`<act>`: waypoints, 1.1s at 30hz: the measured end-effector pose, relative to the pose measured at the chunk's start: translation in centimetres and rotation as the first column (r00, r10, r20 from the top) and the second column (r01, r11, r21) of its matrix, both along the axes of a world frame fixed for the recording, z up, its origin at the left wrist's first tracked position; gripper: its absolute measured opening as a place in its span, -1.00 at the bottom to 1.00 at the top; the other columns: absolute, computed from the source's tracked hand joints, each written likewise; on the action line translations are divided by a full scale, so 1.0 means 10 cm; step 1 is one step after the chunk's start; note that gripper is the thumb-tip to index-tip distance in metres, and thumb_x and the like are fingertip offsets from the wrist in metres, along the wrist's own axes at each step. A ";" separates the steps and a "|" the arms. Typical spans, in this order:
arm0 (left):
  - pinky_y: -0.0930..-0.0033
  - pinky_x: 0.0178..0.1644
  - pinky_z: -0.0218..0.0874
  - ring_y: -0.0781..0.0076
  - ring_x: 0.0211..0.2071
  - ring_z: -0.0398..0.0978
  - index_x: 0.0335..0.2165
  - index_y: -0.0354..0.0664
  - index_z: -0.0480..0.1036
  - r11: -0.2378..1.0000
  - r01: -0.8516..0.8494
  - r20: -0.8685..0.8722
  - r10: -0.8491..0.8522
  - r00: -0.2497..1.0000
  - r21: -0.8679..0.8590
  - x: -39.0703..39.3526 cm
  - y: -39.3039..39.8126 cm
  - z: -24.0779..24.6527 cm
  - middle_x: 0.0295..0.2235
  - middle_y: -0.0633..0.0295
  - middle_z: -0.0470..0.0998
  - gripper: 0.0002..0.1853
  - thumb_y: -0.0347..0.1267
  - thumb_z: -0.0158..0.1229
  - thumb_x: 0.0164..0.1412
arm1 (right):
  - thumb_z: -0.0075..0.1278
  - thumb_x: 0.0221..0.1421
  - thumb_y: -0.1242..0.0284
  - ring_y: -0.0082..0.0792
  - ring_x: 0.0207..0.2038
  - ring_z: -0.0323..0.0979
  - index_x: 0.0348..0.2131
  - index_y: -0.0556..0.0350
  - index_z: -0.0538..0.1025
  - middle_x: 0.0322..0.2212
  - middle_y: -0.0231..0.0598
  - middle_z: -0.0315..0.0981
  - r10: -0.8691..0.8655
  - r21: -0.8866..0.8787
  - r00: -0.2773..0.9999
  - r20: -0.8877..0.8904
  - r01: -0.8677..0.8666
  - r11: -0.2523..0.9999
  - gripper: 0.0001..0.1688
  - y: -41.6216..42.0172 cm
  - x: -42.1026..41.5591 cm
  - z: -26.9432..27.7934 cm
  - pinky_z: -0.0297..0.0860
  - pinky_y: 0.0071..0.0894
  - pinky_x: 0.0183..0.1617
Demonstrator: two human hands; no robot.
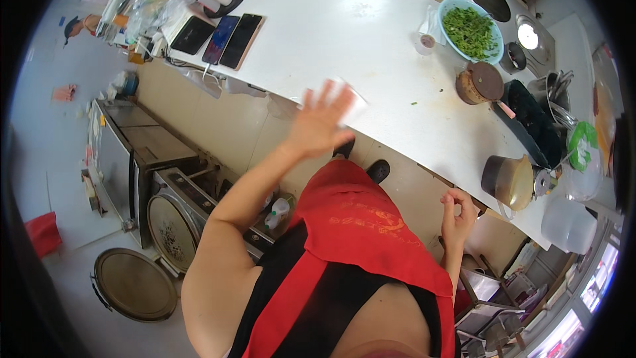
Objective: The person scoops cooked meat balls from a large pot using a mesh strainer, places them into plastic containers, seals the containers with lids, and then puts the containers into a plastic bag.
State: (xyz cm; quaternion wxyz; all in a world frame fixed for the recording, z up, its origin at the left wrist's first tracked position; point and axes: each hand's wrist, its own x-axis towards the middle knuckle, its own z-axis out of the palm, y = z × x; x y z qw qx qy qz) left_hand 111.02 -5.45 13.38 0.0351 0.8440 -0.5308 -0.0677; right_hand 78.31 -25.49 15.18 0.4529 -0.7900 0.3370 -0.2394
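Observation:
My left hand (323, 122) is spread, palm down, over the near edge of the white countertop (343, 49), slightly blurred. Under its fingers and palm lies a white sheet (355, 108), paper or thin cloth, partly hidden by the hand. My right hand (458, 216) hangs off the counter's edge at the right, its fingers loosely curled and nothing seen in them. The nearest thing to it is an amber-and-dark pitcher (508, 181) on the counter. A small green scrap (414, 103) lies right of the left hand.
Phones (242, 41) and a cable lie at the back left. A blue bowl of chopped greens (469, 30), a small cup (426, 43), a brown pot (479, 83) and a dark tray (534, 124) stand at the right. Round griddles (174, 233) are at the left.

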 end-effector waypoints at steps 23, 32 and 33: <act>-0.04 0.34 -0.24 -0.06 0.31 -0.08 0.18 -0.46 0.08 0.895 -0.259 0.014 0.283 0.959 -0.362 1.50 0.21 0.00 0.26 -0.21 0.00 -0.13 -0.03 0.12 0.12 | 0.02 0.06 0.69 -0.46 -0.46 0.45 -0.40 0.28 0.50 -0.51 -0.22 0.50 0.387 -0.122 0.922 -0.026 -0.387 0.914 -0.95 0.34 1.59 0.40 0.36 -0.54 -0.30; -0.20 0.34 -0.42 0.14 0.35 -0.15 0.19 -0.26 0.20 0.930 0.288 -0.243 -0.340 0.908 -0.228 0.59 -0.74 -0.03 0.29 -0.01 0.03 -0.10 0.18 0.04 0.08 | 0.07 0.00 0.63 -0.11 -0.39 0.51 -0.41 0.20 0.52 -0.46 -0.11 0.53 0.330 -0.175 0.934 -0.133 -0.350 0.920 -0.94 0.44 1.52 0.47 0.39 -0.30 -0.29; -0.30 0.33 -0.50 0.17 0.36 -0.20 0.21 -0.23 0.16 0.955 0.176 -0.144 -0.214 0.966 -0.239 0.92 -0.72 -0.20 0.31 0.04 -0.01 -0.09 0.20 0.01 0.09 | 0.07 0.01 0.63 -0.09 -0.39 0.51 -0.41 0.20 0.52 -0.45 -0.10 0.53 0.310 -0.184 0.943 -0.122 -0.328 0.927 -0.94 0.46 1.45 0.50 0.39 -0.29 -0.29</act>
